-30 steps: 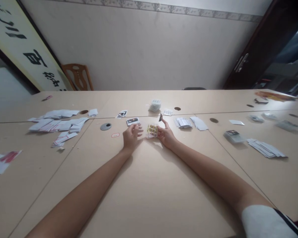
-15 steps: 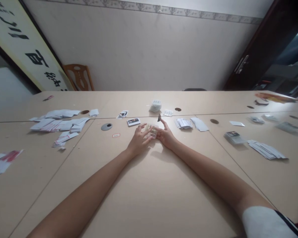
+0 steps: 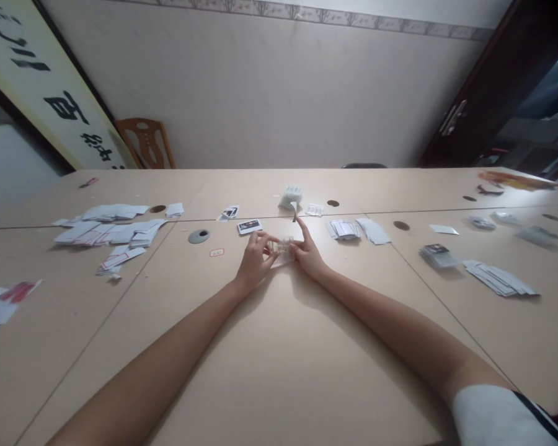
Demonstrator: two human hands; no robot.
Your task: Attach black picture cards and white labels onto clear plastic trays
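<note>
1. Head view: the left hand (image 3: pixel 255 261) and right hand (image 3: pixel 310 255) grasp opposite sides of a small clear plastic gridded case (image 3: pixel 284 245), each grip closed on it, mid-surface, between the hands.
2. A thin pale curved slip (image 3: pixel 294 211) stands at the raised right index fingertip; keeping that finger lifted should spare it creasing.
3. Light, even pressure at the edges would probably suit the thin-looking plastic.
4. Beyond sits a translucent block-shaped plastic stack (image 3: pixel 291 196); nearby lie flat, glossy-looking dark-printed white-bordered cards (image 3: pixel 250 227) on the smooth pale wood-toned surface (image 3: pixel 279 359).
</note>
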